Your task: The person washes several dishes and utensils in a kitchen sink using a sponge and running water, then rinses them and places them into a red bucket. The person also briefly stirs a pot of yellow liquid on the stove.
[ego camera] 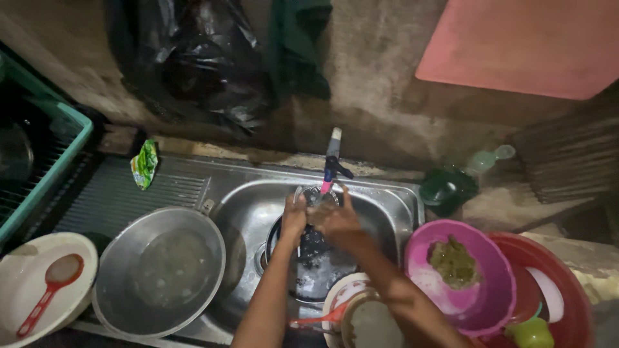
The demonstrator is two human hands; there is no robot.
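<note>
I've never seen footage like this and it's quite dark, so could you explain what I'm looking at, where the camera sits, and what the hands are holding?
The camera sits on a person's head, looking down at their own bare arms over a steel sink. The left hand and right hand together hold a clear glass under the tap. On the left sit a large steel bowl and a white bowl holding a red spoon. On the right is a pink bowl containing greenish scraps.
</note>
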